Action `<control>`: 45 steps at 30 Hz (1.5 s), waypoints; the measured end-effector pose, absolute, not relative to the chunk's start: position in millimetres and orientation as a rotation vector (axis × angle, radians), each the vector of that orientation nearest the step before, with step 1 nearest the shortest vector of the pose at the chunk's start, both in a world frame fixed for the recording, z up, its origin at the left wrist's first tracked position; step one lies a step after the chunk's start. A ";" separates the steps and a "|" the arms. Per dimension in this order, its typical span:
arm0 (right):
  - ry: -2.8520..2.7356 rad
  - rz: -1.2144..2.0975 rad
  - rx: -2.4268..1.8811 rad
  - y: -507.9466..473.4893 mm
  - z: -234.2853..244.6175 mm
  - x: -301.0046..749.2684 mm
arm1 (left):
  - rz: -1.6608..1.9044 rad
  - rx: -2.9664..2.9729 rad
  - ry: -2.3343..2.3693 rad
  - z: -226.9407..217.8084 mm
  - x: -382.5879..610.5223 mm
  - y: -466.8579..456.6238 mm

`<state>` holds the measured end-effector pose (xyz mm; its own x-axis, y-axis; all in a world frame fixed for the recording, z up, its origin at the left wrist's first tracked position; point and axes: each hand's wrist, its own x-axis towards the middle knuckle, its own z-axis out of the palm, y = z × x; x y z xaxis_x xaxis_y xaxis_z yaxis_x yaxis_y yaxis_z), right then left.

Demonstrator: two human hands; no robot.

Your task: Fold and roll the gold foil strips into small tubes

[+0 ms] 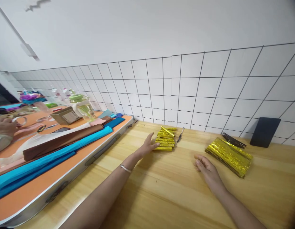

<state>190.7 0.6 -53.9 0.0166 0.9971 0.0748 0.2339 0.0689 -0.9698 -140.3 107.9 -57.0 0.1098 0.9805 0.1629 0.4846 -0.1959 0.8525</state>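
My left hand, with a silver bangle on its wrist, is at the left ends of a row of gold foil rolls. Its thumb and fingers are spread, and the thumb reaches the lower rolls. One roll lies slantwise on top of the others. My right hand is over the wooden table, left of a stack of shiny gold foil sheets. Its fingers are curled in with the thumb close to them, and I see nothing held there. A pen lies just right of the rolls.
Behind the foil stack lies a black curved item; a dark phone-like slab leans on the tiled wall. An orange table at left bears blue and brown folded material, a cardboard box and a bottle. Another person's hand is far left.
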 end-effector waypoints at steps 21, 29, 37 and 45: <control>-1.601 0.847 -1.335 2.1 -59.8 190.9 | 0.536 2.742 1.444 -22.8 -102.5 163.3; -1.592 0.849 -1.334 2.6 -58.9 189.7 | 0.458 2.701 1.497 -15.8 -107.7 182.0; -1.587 0.840 -1.322 1.5 -56.5 188.4 | 0.596 2.576 1.604 -18.6 -81.0 216.3; -1.612 0.823 -1.294 3.3 -55.2 189.0 | 0.794 2.436 1.628 -21.9 -83.5 195.6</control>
